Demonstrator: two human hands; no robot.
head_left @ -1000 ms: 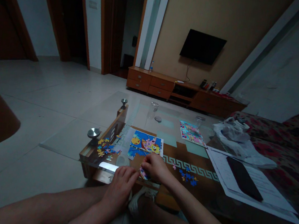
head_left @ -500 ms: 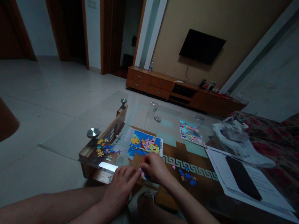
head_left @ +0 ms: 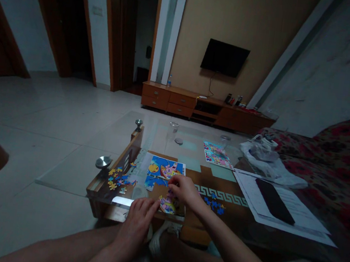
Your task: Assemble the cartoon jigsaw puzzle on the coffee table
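Right hand (head_left: 183, 189): fingertips drawn together over puzzle chunk (head_left: 167, 207); can't tell if pinching piece. Left hand (head_left: 141, 214): fingers close together, none seen gripping, index tip just beside chunk. Chunk lies near edge of glass table (head_left: 70, 173). Beyond: blue section (head_left: 154, 182), looks joined, against picture (head_left: 160, 167). Progress, judged: partly assembled; left pile (head_left: 119, 180), right pile (head_left: 216, 205) remain loose.

Right grip (head_left: 184, 190) partly hides card (head_left: 157, 167); anything pinched, too small to tell. Sofa (head_left: 346, 139) cut off, right edge.
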